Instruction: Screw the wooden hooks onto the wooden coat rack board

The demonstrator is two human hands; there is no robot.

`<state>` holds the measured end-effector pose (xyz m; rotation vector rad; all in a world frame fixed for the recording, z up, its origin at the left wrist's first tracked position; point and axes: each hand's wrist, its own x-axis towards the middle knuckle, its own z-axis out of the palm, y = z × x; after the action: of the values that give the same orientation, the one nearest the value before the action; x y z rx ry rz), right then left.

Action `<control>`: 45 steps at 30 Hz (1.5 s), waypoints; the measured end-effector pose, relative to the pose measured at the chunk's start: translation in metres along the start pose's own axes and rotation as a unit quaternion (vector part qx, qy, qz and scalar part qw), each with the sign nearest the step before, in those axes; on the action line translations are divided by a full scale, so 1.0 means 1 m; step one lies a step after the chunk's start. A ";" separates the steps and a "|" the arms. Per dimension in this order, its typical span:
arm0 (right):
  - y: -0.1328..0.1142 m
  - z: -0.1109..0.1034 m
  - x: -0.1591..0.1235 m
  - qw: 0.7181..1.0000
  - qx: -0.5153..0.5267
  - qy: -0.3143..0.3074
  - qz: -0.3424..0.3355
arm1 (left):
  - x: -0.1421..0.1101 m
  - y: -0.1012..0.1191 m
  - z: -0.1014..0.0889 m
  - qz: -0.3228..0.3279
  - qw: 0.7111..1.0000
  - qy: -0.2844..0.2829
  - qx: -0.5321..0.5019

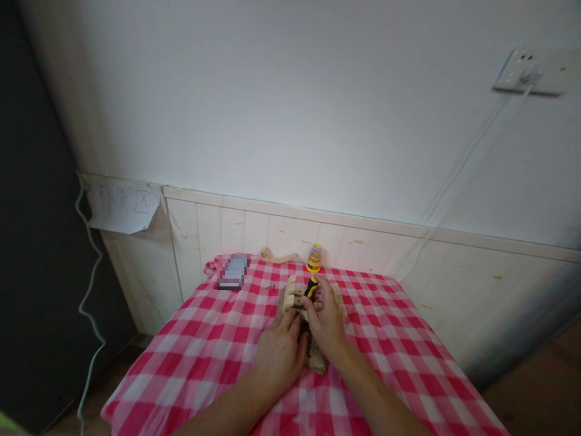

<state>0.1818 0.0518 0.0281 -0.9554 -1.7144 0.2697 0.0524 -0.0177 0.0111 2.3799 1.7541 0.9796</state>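
In my right hand [324,315] is a screwdriver [311,287] with a yellow and black handle, the fingers wrapped round it. It is tilted, its shaft pointing down to the wood at the left. My left hand [282,345] lies against a light wooden piece [290,295] with curved slats, its fingertips pressed close to the screwdriver's tip. Whether those fingertips also pinch a screw is too small to see. Beneath my hands a darker, rough-looking part [316,362] sticks out toward me. Both hands partly cover the wooden piece.
A red and white checked cloth [385,363] covers the table. Behind my hands stands a clear bottle with a yellow label [314,259], beside a curved wooden strip [278,258]. A phone [233,272] lies at the back left, near small metal bits [271,287]. The wall [290,121] borders the far edge.
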 end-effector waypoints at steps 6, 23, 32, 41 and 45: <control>0.000 0.002 -0.004 1.000 0.011 -0.005 -0.019 | 0.000 0.002 -0.002 -0.019 1.000 -0.014 0.009; 0.002 0.003 -0.003 0.998 0.053 -0.013 0.009 | 0.001 0.002 -0.004 -0.005 1.000 -0.013 0.005; 0.001 0.002 0.000 0.999 0.035 0.002 0.011 | 0.001 0.000 -0.003 0.001 1.000 -0.012 0.010; -0.003 0.000 0.002 1.000 0.013 0.011 -0.002 | 0.001 0.001 -0.003 -0.006 1.000 -0.025 0.010; -0.002 0.001 0.000 1.000 0.021 -0.004 0.005 | 0.001 0.001 -0.003 -0.005 1.000 -0.025 0.008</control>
<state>0.1798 0.0504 0.0287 -0.9327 -1.7054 0.3145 0.0519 -0.0181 0.0145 2.3815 1.7605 0.8994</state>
